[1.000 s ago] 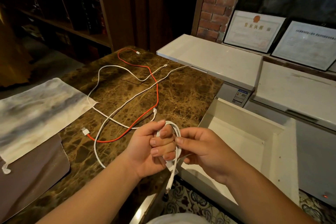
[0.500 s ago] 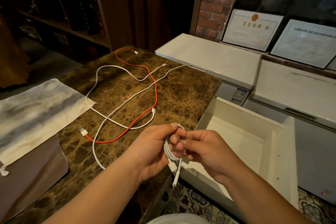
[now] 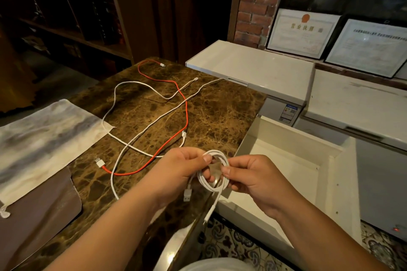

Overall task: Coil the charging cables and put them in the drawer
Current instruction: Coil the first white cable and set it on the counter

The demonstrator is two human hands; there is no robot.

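Note:
A coiled white cable [image 3: 208,183] hangs between both hands over the table's front right corner, its two plug ends dangling below. My left hand [image 3: 180,166] pinches the coil's left side and my right hand [image 3: 253,179] pinches its right side. A red cable [image 3: 186,116] and two loose white cables [image 3: 123,97] lie crossed on the brown marble table [image 3: 220,114]. The open white drawer [image 3: 293,160] sits just right of the hands, nothing visible inside it.
A pale cloth [image 3: 41,138] lies on the table's left over a brown mat [image 3: 39,211]. White chest freezers [image 3: 248,66] stand behind the drawer, with framed papers [image 3: 301,33] against the wall. Dark shelves [image 3: 66,13] fill the back left.
The coil has opened into a rounder loop held flat between both hands, and the hands have drawn slightly apart. Both plug ends now hang free below it.

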